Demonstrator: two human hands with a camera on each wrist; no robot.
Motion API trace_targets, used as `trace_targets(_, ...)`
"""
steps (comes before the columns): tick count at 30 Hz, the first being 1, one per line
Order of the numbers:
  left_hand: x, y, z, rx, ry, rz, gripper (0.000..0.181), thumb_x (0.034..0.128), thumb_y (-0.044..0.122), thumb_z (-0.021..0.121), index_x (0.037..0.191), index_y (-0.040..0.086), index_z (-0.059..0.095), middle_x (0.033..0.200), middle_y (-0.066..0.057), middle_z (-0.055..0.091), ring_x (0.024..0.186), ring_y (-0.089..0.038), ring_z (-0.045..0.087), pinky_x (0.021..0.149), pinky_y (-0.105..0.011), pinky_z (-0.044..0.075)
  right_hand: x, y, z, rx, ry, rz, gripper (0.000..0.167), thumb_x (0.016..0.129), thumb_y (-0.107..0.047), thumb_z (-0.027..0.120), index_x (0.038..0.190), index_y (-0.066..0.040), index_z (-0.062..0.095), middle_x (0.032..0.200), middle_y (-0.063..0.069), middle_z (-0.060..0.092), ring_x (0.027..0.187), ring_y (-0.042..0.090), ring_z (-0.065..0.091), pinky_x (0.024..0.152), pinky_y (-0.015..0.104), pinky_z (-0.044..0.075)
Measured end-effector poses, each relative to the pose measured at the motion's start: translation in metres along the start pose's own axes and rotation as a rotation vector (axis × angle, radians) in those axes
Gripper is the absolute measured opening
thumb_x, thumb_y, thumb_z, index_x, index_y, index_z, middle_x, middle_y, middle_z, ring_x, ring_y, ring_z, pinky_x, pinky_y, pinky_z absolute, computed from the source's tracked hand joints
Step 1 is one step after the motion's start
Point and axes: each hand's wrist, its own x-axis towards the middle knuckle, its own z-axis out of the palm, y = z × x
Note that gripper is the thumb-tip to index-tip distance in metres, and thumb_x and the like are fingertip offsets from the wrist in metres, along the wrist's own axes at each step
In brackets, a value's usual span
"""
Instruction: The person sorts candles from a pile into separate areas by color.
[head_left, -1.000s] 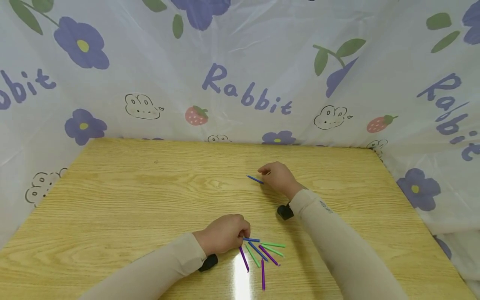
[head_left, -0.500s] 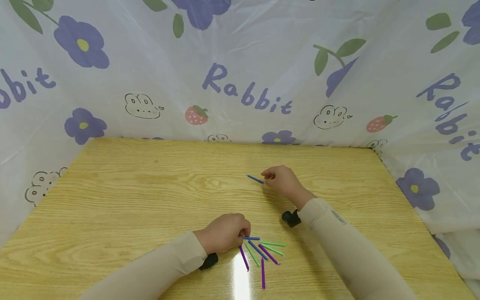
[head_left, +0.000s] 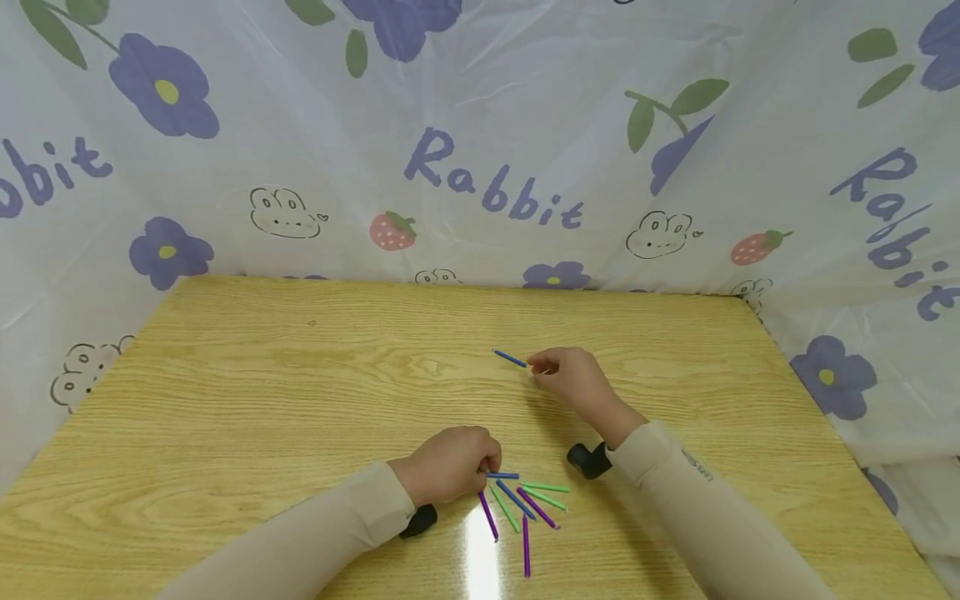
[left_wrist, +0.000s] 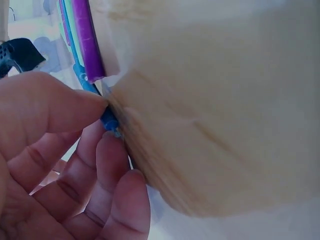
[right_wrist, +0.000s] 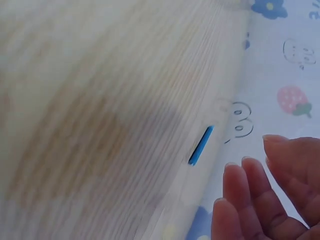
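Thumb and fingers of the left hand [head_left: 450, 465] pinch the end of a blue stick [head_left: 504, 476] beside a loose group of sticks; the left wrist view shows that blue stick [left_wrist: 109, 120] under the thumb, with a purple stick [left_wrist: 89, 40] alongside. Farther back, another blue stick [head_left: 510, 358] lies alone on the table. The right hand [head_left: 576, 382] is just right of it, fingers loosely bent, holding nothing. In the right wrist view, a gap separates the lone blue stick [right_wrist: 201, 145] from the right hand [right_wrist: 265, 200].
Green sticks [head_left: 547, 500], purple sticks [head_left: 527, 546] and a blue one [head_left: 516, 500] lie near the front of the wooden table [head_left: 300, 375]. A printed white sheet [head_left: 495, 100] hangs behind it. Black wrist devices [head_left: 588, 460] sit under both wrists.
My right hand has shifted right and nearer to me, away from the lone blue stick, which has stayed put. The left hand has barely moved.
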Motion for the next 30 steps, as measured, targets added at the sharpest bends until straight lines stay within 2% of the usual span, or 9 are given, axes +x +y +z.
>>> trace_targets(9, 0.003, -0.001, 0.001, 0.017, -0.001, 0.017, 0.016, 0.0776, -0.006, 0.068, 0.078, 0.009, 0.066, 0.070, 0.005, 0.052, 0.065, -0.007, 0.043, 0.061, -0.022, 0.041, -0.019, -0.005, 0.005, 0.019, 0.013, 0.029, 0.029, 0.090, -0.007, 0.065, 0.119, -0.002, 0.067, 0.107, 0.008, 0.068, 0.099, 0.025, 0.064, 0.081, 0.036, 0.053)
trace_targets(18, 0.005, -0.002, 0.001, 0.032, 0.005, -0.012, 0.016, 0.0760, -0.006, 0.068, 0.076, 0.010, 0.065, 0.069, 0.005, 0.052, 0.064, -0.007, 0.044, 0.061, -0.022, 0.041, -0.034, -0.009, 0.011, 0.049, -0.002, 0.019, 0.028, 0.088, -0.007, 0.068, 0.116, -0.003, 0.069, 0.105, 0.007, 0.068, 0.094, 0.022, 0.065, 0.076, 0.032, 0.054)
trace_targets(30, 0.003, -0.004, 0.000, -0.016, -0.004, -0.021, 0.017, 0.0766, -0.008, 0.067, 0.078, 0.009, 0.065, 0.072, 0.001, 0.057, 0.063, -0.008, 0.044, 0.060, -0.023, 0.040, -0.055, -0.015, 0.018, 0.052, 0.002, 0.019, 0.023, 0.086, -0.004, 0.069, 0.109, -0.002, 0.072, 0.093, 0.003, 0.069, 0.087, 0.018, 0.065, 0.073, 0.030, 0.053)
